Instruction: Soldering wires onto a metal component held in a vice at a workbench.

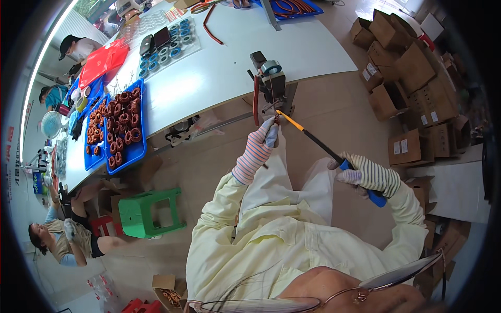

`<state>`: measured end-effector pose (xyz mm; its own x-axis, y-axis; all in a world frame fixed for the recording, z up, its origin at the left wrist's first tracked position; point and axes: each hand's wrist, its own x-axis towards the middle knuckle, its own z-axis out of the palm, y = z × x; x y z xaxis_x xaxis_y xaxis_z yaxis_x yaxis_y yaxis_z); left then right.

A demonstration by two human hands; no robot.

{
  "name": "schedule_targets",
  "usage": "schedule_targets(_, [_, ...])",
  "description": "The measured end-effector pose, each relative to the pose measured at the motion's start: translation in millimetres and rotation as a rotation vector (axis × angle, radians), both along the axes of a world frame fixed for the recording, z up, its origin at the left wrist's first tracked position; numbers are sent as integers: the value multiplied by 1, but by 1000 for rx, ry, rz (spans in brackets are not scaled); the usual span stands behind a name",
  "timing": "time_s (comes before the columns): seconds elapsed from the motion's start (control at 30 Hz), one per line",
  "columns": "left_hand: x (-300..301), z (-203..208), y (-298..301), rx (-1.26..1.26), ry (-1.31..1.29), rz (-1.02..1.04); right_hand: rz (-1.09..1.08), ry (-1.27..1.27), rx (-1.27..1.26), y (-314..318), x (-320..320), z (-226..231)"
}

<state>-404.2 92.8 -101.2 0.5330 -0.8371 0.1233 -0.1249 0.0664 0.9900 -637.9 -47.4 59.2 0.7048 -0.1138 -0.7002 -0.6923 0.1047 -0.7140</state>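
My left hand [257, 150], in a pink-and-blue striped glove, is closed at the table edge. Its fingertips pinch a small reddish-brown wire coil [277, 119], partly hidden by the glove. Just above is a black bench clamp [274, 87] with a grey-blue ring [271, 67] on top. Beside the clamp a dark red wire bundle [255, 101] runs down toward my left fingers. In a dark-striped glove, my right hand [362, 175] grips the blue handle of a long black rod tool [321, 144]. The tool's orange-yellow end reaches the coil.
Blue trays [144, 120] of copper-wound rings stand on the white table [219, 68], left of the clamp. Behind them lie blue-and-white rings [181, 39]. Below left is a green stool [148, 213]; a co-worker [68, 240] sits nearby. Cardboard boxes [415, 68] are piled at right.
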Motion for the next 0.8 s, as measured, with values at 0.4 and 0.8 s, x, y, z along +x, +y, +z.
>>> schedule_targets(0.4, [5,5,2,-51,-144,-18,111,92,-126,0,3,18])
schedule_targets(0.8, [2,31,28,43,39,-122,-321,-312,-128,98,-24,-57])
